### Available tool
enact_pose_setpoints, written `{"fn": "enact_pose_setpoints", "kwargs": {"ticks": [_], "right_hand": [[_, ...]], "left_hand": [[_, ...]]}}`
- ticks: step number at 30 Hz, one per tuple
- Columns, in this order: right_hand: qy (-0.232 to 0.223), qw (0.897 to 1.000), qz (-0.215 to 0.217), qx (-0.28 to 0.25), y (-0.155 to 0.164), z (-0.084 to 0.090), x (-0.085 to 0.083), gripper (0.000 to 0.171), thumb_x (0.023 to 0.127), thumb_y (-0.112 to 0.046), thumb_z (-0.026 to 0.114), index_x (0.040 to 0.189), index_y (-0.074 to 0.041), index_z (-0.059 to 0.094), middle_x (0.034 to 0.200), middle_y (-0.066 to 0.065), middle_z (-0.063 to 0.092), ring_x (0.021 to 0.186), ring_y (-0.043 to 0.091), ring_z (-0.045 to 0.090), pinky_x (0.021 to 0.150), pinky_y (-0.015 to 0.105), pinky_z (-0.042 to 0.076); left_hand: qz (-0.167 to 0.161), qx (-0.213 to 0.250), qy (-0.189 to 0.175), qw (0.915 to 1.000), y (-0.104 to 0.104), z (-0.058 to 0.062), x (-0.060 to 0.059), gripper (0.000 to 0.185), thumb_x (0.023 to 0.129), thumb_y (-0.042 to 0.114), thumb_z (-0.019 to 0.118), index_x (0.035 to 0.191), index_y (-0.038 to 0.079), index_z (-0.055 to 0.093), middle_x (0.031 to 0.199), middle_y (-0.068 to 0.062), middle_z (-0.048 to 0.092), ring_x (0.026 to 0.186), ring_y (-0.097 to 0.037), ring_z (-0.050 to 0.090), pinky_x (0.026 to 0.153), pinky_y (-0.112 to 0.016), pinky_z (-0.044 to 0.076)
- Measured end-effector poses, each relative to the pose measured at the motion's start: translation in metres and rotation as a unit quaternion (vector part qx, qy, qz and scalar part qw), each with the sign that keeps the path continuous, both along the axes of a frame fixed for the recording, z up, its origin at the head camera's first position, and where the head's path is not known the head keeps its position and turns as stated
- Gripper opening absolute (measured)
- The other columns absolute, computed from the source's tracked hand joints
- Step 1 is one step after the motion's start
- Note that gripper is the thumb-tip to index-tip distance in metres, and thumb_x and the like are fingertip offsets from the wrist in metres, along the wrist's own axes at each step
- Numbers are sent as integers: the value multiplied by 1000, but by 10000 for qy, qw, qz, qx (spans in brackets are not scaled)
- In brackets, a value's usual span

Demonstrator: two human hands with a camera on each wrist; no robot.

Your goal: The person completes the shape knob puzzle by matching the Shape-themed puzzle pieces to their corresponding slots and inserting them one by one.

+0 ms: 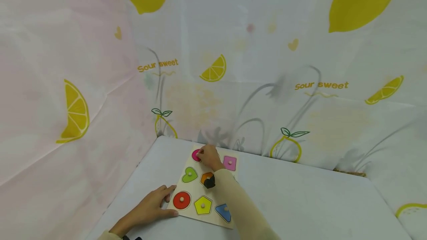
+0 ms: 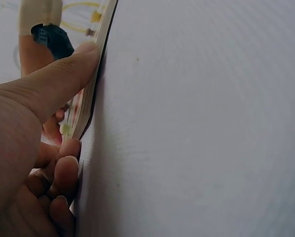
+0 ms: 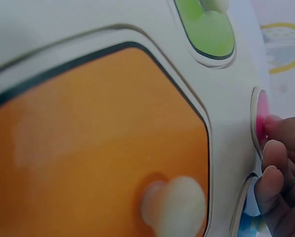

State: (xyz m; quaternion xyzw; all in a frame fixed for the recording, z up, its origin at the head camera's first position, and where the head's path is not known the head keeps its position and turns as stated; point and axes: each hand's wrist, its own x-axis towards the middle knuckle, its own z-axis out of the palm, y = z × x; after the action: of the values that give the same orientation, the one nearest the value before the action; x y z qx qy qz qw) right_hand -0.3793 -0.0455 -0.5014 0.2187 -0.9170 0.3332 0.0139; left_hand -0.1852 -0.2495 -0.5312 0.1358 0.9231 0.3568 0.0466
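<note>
A wooden knob puzzle board [image 1: 189, 213] lies on the white table. My right hand [image 1: 211, 157] reaches over it and pinches the knob of the magenta piece [image 1: 195, 155] at the far left corner. That piece sits at its recess; I cannot tell if it is fully seated. My left hand [image 1: 150, 207] holds the near left corner, thumb on the near edge and fingers by the left edge. Red circle [image 1: 181, 205], yellow pentagon [image 1: 200, 210], green heart [image 1: 186, 177] and orange [image 3: 88, 123] pieces lie in the board. A blue piece [image 3: 247, 215] is partly behind the right fingers.
A pink square [image 1: 229, 158] lies at the board's far right and a blue triangle [image 1: 222, 214] at its near right, partly under the right sleeve [image 1: 240, 206]. The tabletop [image 1: 300, 195] extends to the right. Lemon-print cloth [image 1: 260, 58] stands behind and at the left.
</note>
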Motion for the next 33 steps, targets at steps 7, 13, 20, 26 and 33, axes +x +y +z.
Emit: {"fn": "enact_pose_setpoints", "kwargs": {"ticks": [7,13,20,26,33], "right_hand": [[24,9996,-138,249,5,1,-1,15,98,-15,72,94,-3,79,87,4,72,76,14,59,70,28,52],[23,9991,-180,392,9,2,0,15,97,-15,73,95,-2,80,90,5,73,80,16,61,74,31,54],[332,9991,78,240,29,2,4,14,97,-14,73,99,-1,78,86,7,72,77,18,60,71,28,52],[784,9968,52,131,71,7,16,14,98,-17,70,102,-6,78,85,4,73,73,16,65,66,28,53],[992,9932,-595,-156,143,14,47,26,97,-31,72,102,-7,80,89,2,65,70,12,55,61,29,47]], "left_hand": [[-27,-6,-93,10000,4,3,-3,92,77,50,88,145,-2,54,91,5,47,73,-7,44,61,-23,37],[-151,6,-79,9999,5,4,-4,91,77,49,88,145,-2,54,91,5,47,73,-6,43,60,-22,36],[-361,66,-104,9993,8,7,-9,88,79,45,88,143,-5,54,90,3,48,71,-7,43,59,-23,37],[-74,496,235,9985,-3,11,-17,64,87,40,83,132,-1,64,86,5,53,72,-7,48,62,-22,42],[442,-367,1471,9874,-19,26,-20,42,86,25,85,121,6,72,88,6,55,72,-5,49,61,-23,44]]}}
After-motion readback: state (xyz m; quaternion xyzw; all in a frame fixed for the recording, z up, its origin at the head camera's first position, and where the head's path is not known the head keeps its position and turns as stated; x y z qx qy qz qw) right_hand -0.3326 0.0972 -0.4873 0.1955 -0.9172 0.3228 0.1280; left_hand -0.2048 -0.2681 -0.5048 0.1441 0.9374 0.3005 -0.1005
